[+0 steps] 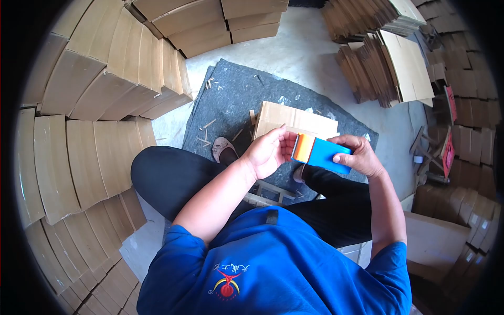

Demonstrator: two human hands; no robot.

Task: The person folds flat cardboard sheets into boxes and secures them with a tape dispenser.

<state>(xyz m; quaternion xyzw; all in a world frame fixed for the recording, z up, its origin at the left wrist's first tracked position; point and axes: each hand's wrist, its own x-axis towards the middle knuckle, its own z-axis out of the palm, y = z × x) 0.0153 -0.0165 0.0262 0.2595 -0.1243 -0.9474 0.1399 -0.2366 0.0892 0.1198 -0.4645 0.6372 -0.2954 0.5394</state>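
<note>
A blue tape dispenser (329, 156) with an orange-yellow end is gripped in my right hand (359, 153), thumb on top and fingers round its far side. My left hand (270, 150) is beside the orange end, palm turned toward it. Its fingers are extended and slightly curled, and the tips come close to the dispenser's toothed edge. Whether they touch it is not clear. Beyond both hands, a cardboard box (299, 116) rests on the dark grey mat (239, 86), partly hidden by my hands and the dispenser.
Tall stacks of cardboard boxes (92, 168) line the left side, with more boxes (197, 23) at the back. Flattened cardboard sheets (386, 65) stand in bundles at the back right. Cardboard scraps (205, 140) litter the mat. My knees (157, 170) flank the work area.
</note>
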